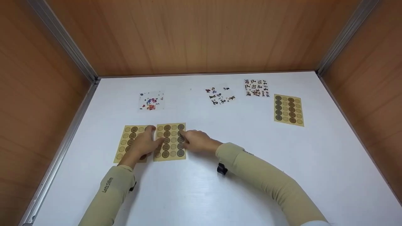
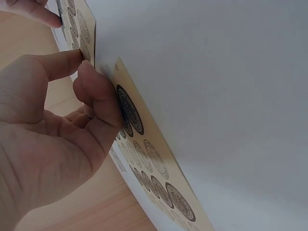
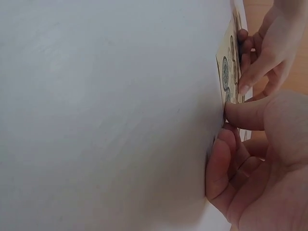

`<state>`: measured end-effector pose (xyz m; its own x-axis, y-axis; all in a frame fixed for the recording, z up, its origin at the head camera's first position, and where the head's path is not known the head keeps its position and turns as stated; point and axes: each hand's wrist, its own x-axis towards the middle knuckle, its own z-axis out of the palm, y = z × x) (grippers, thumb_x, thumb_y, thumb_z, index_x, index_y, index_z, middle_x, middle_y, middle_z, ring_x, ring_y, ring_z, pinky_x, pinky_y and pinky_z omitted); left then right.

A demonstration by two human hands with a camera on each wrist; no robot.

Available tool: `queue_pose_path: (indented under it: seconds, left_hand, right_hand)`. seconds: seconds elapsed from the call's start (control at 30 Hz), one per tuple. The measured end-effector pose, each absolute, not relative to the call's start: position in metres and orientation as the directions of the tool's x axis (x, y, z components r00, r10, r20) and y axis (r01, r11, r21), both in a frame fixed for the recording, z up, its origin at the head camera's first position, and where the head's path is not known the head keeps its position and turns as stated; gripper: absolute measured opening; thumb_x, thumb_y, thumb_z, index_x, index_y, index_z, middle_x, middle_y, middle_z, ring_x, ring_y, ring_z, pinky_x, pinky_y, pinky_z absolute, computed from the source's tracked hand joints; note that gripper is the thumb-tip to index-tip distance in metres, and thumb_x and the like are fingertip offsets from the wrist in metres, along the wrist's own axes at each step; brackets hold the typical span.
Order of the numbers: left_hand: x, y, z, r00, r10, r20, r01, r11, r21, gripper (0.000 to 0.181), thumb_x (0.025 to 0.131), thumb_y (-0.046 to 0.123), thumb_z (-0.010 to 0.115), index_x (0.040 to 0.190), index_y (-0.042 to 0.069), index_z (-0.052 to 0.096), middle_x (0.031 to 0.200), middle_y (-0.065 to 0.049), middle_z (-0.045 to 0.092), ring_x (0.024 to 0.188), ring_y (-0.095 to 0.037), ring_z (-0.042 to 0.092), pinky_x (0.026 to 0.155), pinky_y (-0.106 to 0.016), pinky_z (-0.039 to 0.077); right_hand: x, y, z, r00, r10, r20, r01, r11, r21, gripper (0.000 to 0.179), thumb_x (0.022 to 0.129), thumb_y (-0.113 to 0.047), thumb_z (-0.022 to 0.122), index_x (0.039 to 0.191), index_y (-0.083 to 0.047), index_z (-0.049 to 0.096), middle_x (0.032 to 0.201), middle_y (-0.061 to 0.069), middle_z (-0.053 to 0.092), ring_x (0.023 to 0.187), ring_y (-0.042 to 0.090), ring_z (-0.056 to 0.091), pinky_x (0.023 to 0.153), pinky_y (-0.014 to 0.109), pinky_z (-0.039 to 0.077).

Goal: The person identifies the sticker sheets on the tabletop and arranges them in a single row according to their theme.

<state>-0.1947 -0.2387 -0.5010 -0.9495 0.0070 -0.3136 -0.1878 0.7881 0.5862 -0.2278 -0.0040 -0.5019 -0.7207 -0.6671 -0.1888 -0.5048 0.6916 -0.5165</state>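
Two tan sheets of round stickers lie side by side in front of me on the left. My left hand reaches over the left sheet; its thumb touches the left edge of the middle sheet, with the other fingers on the left sheet. My right hand is at the middle sheet's right edge, its thumb and index fingertips right at that edge and spaced apart. In the right wrist view, the right thumb meets the edge and the bent fingers sit beside it.
Another tan sticker sheet lies at the right. Farther back are clear sheets of small colourful figures: a left one, a middle one and a right one. Wooden panels bound the white table.
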Motion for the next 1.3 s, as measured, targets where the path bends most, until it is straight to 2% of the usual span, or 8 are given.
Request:
queue_pose_path:
  seconds: [0.23,0.47,0.6,0.73,0.87,1.07,1.17,1.3]
  left_hand:
    - [-0.196,-0.238,-0.499,-0.942,-0.048,-0.331,-0.248,0.765,0.594,0.077,0.098,0.037,0.064,0.156,0.004,0.027,0.089,-0.017,0.064,0.050,-0.014,0.054,0.041,-0.025,0.044]
    - [-0.195,-0.237,-0.499,-0.942,-0.069,-0.327,-0.261,0.764,0.590,0.077,0.098,0.037,0.064,0.156,0.003,0.027,0.099,-0.022,0.065,0.051,-0.015,0.057,0.042,-0.025,0.045]
    - [-0.194,-0.238,-0.499,-0.940,-0.063,-0.336,-0.264,0.758,0.596,0.078,0.098,0.038,0.064,0.157,0.005,0.026,0.089,-0.017,0.065,0.050,-0.014,0.055,0.041,-0.026,0.044]
    - [-0.194,-0.238,-0.500,-0.941,-0.063,-0.333,-0.262,0.758,0.597,0.077,0.098,0.039,0.064,0.157,0.005,0.026,0.082,-0.014,0.064,0.048,-0.014,0.053,0.039,-0.025,0.042]
    - [-0.195,-0.239,-0.501,-0.942,-0.058,-0.329,-0.257,0.755,0.603,0.076,0.098,0.039,0.064,0.156,0.005,0.028,0.084,-0.016,0.064,0.047,-0.013,0.053,0.038,-0.025,0.042]
    - [-0.197,-0.239,-0.497,-0.938,-0.040,-0.344,-0.264,0.725,0.636,0.073,0.100,0.035,0.063,0.154,0.001,0.029,0.073,-0.009,0.061,0.046,-0.013,0.052,0.040,-0.026,0.042]
    - [-0.199,-0.237,-0.493,-0.940,-0.034,-0.341,-0.264,0.703,0.660,0.071,0.100,0.035,0.061,0.153,0.000,0.030,0.070,-0.007,0.058,0.047,-0.013,0.051,0.040,-0.026,0.042]
    - [-0.202,-0.228,-0.484,-0.953,-0.016,-0.301,-0.230,0.685,0.692,0.071,0.099,0.036,0.062,0.152,0.002,0.032,0.077,-0.006,0.056,0.053,-0.013,0.051,0.047,-0.026,0.043]
  right_hand:
    - [-0.229,-0.007,-0.497,-0.721,-0.658,-0.215,-0.479,0.698,-0.532,0.040,0.101,-0.025,0.064,0.136,-0.007,0.059,0.084,-0.002,0.059,0.071,0.013,0.054,0.064,0.027,0.049]
    - [-0.227,-0.007,-0.498,-0.723,-0.655,-0.222,-0.465,0.698,-0.544,0.036,0.101,-0.024,0.063,0.133,-0.008,0.059,0.085,-0.003,0.061,0.071,0.013,0.056,0.063,0.027,0.050]
    - [-0.227,-0.006,-0.498,-0.728,-0.648,-0.224,-0.455,0.701,-0.549,0.031,0.101,-0.024,0.064,0.128,-0.009,0.061,0.087,-0.003,0.061,0.073,0.013,0.057,0.065,0.027,0.051]
    - [-0.226,-0.008,-0.497,-0.730,-0.645,-0.227,-0.460,0.708,-0.536,0.034,0.101,-0.022,0.064,0.131,-0.008,0.060,0.087,-0.002,0.062,0.072,0.013,0.056,0.064,0.027,0.050]
    - [-0.228,-0.007,-0.497,-0.724,-0.653,-0.225,-0.472,0.705,-0.529,0.041,0.100,-0.023,0.066,0.136,-0.005,0.057,0.087,-0.002,0.061,0.069,0.012,0.053,0.062,0.026,0.047]
    - [-0.232,0.002,-0.500,-0.721,-0.654,-0.228,-0.383,0.651,-0.656,0.070,0.097,-0.019,0.067,0.157,-0.004,0.034,0.078,0.001,0.061,0.061,0.011,0.050,0.056,0.026,0.046]
    - [-0.233,0.010,-0.500,-0.708,-0.676,-0.202,-0.389,0.613,-0.688,0.070,0.097,-0.017,0.067,0.157,-0.005,0.034,0.079,0.001,0.062,0.065,0.011,0.053,0.060,0.025,0.049]
    - [-0.233,0.024,-0.496,-0.681,-0.711,-0.179,-0.427,0.583,-0.692,0.061,0.099,-0.015,0.066,0.153,-0.002,0.041,0.089,0.004,0.067,0.076,0.014,0.061,0.071,0.027,0.055]
